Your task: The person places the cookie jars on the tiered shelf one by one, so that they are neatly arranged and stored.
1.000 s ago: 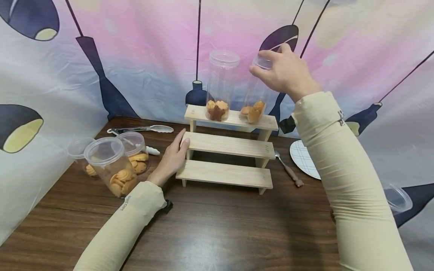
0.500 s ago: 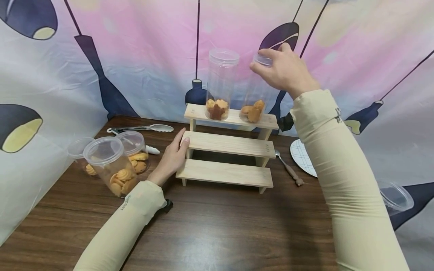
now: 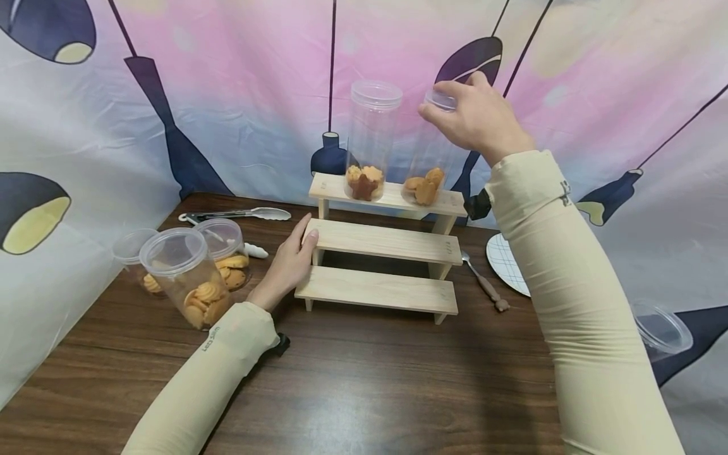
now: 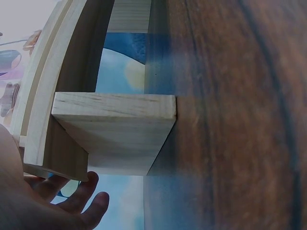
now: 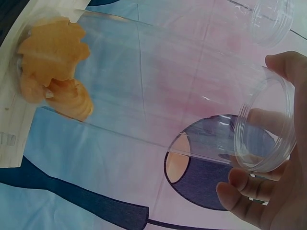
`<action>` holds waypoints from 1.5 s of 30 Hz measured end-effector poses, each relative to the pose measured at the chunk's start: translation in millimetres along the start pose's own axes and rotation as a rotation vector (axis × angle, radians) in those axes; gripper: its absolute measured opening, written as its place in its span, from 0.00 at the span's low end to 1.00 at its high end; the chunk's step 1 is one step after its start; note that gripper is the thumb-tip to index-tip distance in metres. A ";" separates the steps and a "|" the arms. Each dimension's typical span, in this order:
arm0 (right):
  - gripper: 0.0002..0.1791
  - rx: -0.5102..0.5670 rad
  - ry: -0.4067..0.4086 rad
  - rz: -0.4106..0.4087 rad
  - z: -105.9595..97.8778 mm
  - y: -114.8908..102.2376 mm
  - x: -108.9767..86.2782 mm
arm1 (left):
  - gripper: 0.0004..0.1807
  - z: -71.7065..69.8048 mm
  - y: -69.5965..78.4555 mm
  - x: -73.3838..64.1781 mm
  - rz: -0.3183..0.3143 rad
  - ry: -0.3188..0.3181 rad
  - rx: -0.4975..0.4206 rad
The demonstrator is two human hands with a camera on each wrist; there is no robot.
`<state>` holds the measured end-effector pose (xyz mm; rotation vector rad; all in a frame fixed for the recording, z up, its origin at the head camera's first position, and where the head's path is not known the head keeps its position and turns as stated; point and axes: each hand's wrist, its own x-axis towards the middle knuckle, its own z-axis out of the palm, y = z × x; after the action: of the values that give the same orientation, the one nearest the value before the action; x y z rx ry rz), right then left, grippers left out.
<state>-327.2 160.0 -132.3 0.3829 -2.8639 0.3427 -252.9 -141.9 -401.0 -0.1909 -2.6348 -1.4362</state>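
In the head view my left hand (image 3: pixel 289 262) grips the left end of the three-tier wooden display stand (image 3: pixel 378 292), thumb on the middle tier. The left wrist view shows my curled fingertips (image 4: pixel 97 203) by the edge of a stand board (image 4: pixel 115 105). On the top tier, at the right, stands a tall clear plastic cookie jar (image 3: pixel 423 151) with a few cookies (image 5: pixel 55 52) at its bottom. My right hand (image 3: pixel 483 120) holds that jar round its top, thumb and fingers on opposite sides. A second tall jar (image 3: pixel 373 133) with cookies stands beside it.
Several clear cookie jars (image 3: pixel 177 265) stand on the table at left. Tongs (image 3: pixel 244 215) lie behind them. At right are a small brown-handled utensil (image 3: pixel 488 287), a white grid-patterned plate (image 3: pixel 508 265) and a clear container (image 3: pixel 662 328). A printed cloth (image 3: pixel 256 126) hangs behind the stand.
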 end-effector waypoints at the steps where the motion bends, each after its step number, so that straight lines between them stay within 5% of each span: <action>1: 0.42 0.003 0.001 0.000 -0.1 0.2 -0.2 | 0.35 0.0 0.2 -0.2 0.001 -0.001 -0.002; 23: 0.51 0.006 -0.057 0.052 -18.8 6.2 -16.7 | 0.35 -0.8 -1.2 -0.7 -0.004 0.003 0.000; 34: 0.48 -0.016 -0.060 0.016 -23.6 65.6 -67.9 | 0.36 -1.4 -2.3 -1.1 -0.008 0.005 0.007; 45: 0.48 -0.133 -0.056 0.094 -19.0 123.8 -138.8 | 0.36 1.9 -0.3 1.1 0.001 0.007 0.001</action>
<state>-228.1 312.8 -174.5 0.2379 -2.9452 0.1580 -254.1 -140.4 -402.0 -0.1872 -2.6290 -1.4332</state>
